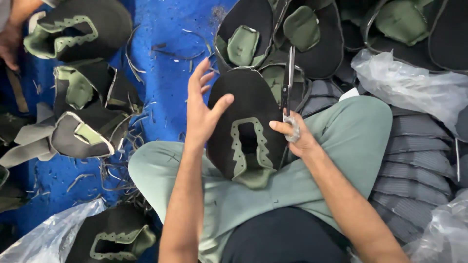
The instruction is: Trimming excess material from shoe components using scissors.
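Observation:
A black fabric shoe upper (248, 124) with a green lace panel lies across my lap, on my grey-green trousers (341, 146). My left hand (204, 104) rests its thumb and palm against the upper's left edge, fingers spread and raised. My right hand (295, 134) grips the handles of a pair of scissors (287, 87), whose blades point up and away along the upper's right side. The blades look closed.
More black-and-green uppers lie on the blue floor at left (83, 34) and piled at the top (302, 34). Thin trimmed strips (122, 170) litter the floor. A stack of grey ribbed pieces (419, 160) and clear plastic bags (414, 87) sit at right. Another person's arm (12, 34) shows at top left.

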